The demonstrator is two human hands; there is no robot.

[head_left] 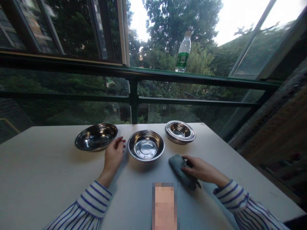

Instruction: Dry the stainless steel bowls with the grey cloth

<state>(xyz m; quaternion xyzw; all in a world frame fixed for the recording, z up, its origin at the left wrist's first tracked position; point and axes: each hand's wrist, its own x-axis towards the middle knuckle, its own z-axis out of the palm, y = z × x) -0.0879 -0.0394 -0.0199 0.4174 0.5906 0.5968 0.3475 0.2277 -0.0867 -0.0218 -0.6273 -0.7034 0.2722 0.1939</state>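
Observation:
My left hand (pixel 113 157) is between two steel bowls, fingers loosely bent and apart, with nothing visible in them. Its back overlaps the near right edge of the left steel bowl (pixel 92 140); whether they touch I cannot tell. Just right of its fingertips sits the middle steel bowl (pixel 146 148), upright, its inside bare. On the right, my right hand (pixel 200 169) grips a folded grey-green cloth (pixel 177 164) lying on the table, thumb and fingers pinching its upper right side. Behind the cloth stands a smaller group of nested steel bowls (pixel 180 135).
The white table (pixel 48 166) ends at a green metal railing (pixel 155 76) with glass below it. A plastic bottle (pixel 182 56) with a green label stands on the railing. A pixelated patch (pixel 165 206) covers the table's near middle.

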